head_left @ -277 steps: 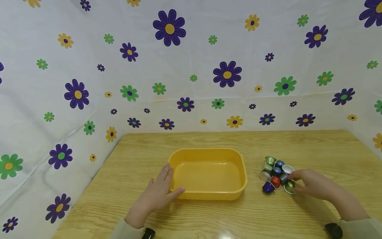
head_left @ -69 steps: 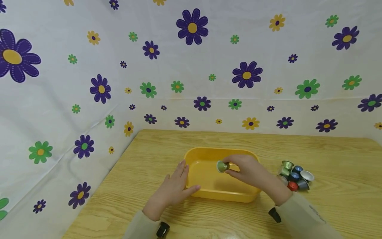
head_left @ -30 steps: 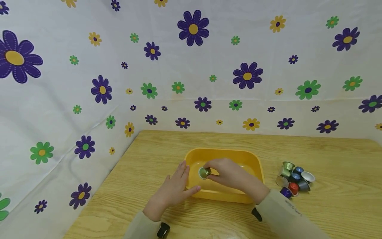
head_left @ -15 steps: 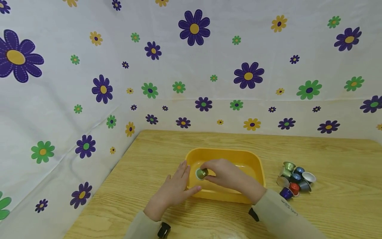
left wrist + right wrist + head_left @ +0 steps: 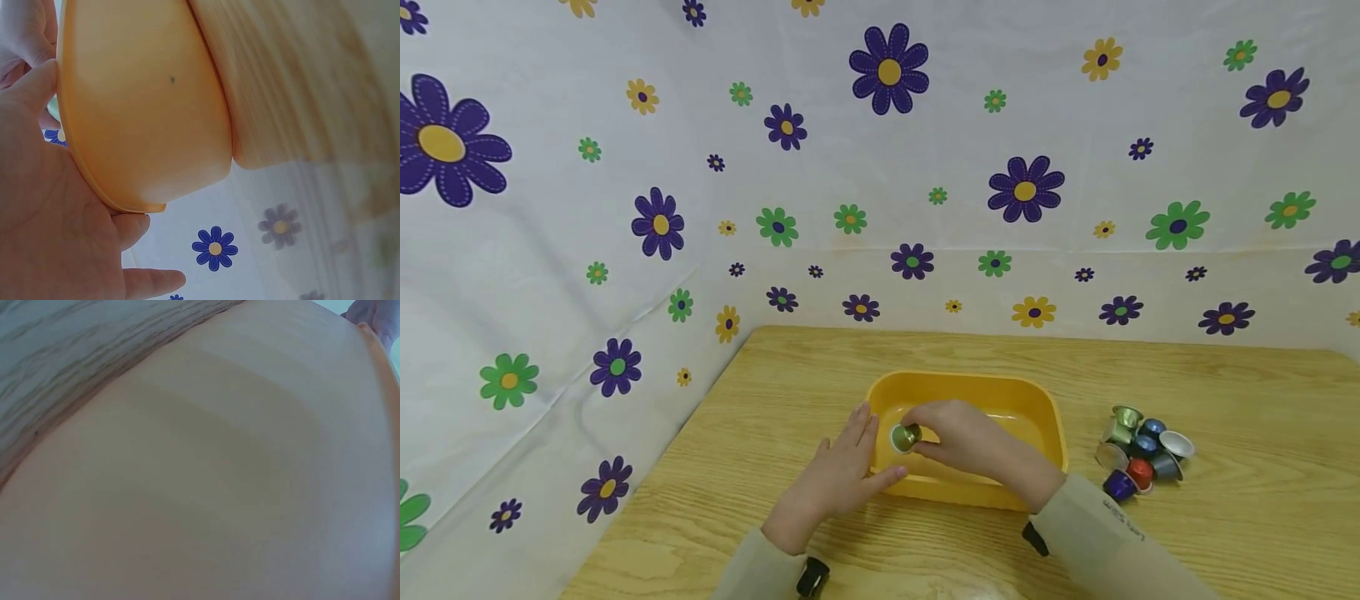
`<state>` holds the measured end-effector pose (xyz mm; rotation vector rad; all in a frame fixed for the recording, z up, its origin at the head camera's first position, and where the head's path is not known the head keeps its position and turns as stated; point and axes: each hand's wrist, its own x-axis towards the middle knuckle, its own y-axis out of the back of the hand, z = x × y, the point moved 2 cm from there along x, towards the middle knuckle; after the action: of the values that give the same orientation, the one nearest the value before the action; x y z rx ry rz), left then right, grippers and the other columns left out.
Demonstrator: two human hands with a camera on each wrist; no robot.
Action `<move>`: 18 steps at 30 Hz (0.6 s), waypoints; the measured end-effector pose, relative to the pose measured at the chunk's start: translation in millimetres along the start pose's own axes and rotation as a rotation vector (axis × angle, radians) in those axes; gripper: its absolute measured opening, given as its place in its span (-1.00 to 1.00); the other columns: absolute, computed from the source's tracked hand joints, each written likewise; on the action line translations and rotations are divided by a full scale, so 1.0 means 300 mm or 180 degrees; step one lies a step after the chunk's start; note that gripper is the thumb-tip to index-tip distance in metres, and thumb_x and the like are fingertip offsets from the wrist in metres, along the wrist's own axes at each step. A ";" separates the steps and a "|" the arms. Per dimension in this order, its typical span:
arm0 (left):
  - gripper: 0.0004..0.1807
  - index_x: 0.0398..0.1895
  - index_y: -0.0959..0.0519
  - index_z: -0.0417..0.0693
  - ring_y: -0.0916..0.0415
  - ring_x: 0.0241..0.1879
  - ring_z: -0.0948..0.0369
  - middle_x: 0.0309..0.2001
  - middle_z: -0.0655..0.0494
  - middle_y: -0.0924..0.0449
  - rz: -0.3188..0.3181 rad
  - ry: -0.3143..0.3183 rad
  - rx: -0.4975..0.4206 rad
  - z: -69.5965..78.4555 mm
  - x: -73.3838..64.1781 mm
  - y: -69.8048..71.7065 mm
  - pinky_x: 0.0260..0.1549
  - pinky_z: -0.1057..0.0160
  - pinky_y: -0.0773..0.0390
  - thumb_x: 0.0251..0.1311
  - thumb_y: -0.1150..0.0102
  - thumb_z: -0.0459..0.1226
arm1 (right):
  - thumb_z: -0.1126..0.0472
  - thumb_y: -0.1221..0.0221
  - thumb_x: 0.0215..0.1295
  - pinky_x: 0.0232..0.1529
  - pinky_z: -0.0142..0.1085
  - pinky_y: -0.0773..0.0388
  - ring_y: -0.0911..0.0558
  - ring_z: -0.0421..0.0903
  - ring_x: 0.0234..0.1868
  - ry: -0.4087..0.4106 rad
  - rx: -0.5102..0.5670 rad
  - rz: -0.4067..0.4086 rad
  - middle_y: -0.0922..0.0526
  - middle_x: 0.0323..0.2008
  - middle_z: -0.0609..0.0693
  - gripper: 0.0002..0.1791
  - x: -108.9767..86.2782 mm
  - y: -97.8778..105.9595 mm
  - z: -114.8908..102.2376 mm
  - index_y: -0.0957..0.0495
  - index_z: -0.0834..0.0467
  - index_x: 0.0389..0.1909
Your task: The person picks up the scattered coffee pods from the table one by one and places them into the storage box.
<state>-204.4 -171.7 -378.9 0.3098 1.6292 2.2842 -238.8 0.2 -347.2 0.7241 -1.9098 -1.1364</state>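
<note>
My left hand (image 5: 831, 483) rests with straight fingers on the left rim of a yellow plastic tub (image 5: 970, 497). In the left wrist view, the same hand (image 5: 56, 219) lies along the rim, thumb and fingers spread. Inside the tub, near its left end, my right hand (image 5: 970, 437) pinches a green coffee capsule (image 5: 902, 438) between thumb and fingers. The capsule's pale lid side is turned left; whether it touches the tub's floor I cannot tell. The right wrist view is filled mostly by the tub's outer wall (image 5: 219, 456), and the right hand is out of sight there.
Right of the tub, a tight cluster of several coffee capsules lies on the wooden table (image 5: 1240, 417), among them a red one (image 5: 1140, 472), a purple one (image 5: 1118, 485) and a dark grey one (image 5: 1167, 467). A flower-printed white cloth (image 5: 940, 125) hangs behind and at the left.
My right hand has taken the green capsule from the cluster and carried it left into the tub, shifting slightly further left over the last second. My left hand has stayed on the rim.
</note>
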 end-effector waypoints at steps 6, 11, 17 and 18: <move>-0.05 0.31 0.04 -0.34 0.27 0.32 0.01 0.36 -0.16 0.28 -0.0002 -0.0018 0.0015 0.001 0.000 0.001 0.01 -0.28 -0.05 0.14 0.30 0.27 | 0.29 -0.27 0.01 -0.31 -0.52 -0.45 -0.56 -0.28 -0.36 0.0038 0.0060 -0.0024 -0.62 -0.35 -0.07 -0.80 0.003 -0.008 0.001 -0.56 0.20 -0.29; -0.04 0.31 0.05 -0.34 0.30 0.32 0.02 0.36 -0.15 0.30 -0.0025 0.0004 0.0016 0.000 0.001 0.002 0.02 -0.28 -0.04 0.14 0.29 0.28 | 0.29 -0.26 0.03 -0.28 -0.45 -0.48 -0.59 -0.18 -0.31 0.0023 0.0039 -0.0029 -0.63 -0.29 0.00 -0.76 0.003 -0.007 0.001 -0.56 0.24 -0.24; -0.02 0.32 0.05 -0.33 0.32 0.32 0.04 0.36 -0.13 0.30 -0.0051 0.0037 0.0005 -0.004 0.003 0.000 0.02 -0.28 -0.02 0.12 0.31 0.30 | 0.29 -0.24 0.06 -0.23 -0.34 -0.50 -0.60 -0.04 -0.23 0.0012 0.0041 -0.0073 -0.61 -0.21 0.09 -0.70 0.005 -0.003 -0.005 -0.54 0.29 -0.16; -0.02 0.32 0.05 -0.33 0.32 0.32 0.04 0.36 -0.13 0.30 -0.0054 0.0038 0.0005 -0.004 0.002 -0.001 0.03 -0.28 -0.02 0.11 0.31 0.30 | 0.29 -0.24 0.06 -0.23 -0.34 -0.50 -0.59 -0.04 -0.22 0.0007 0.0038 -0.0083 -0.61 -0.20 0.09 -0.70 0.005 -0.003 -0.005 -0.54 0.29 -0.16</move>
<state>-205.5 -172.4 -379.5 0.2823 1.6335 2.2767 -238.1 -2.0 -347.1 0.7587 -1.9119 -1.1405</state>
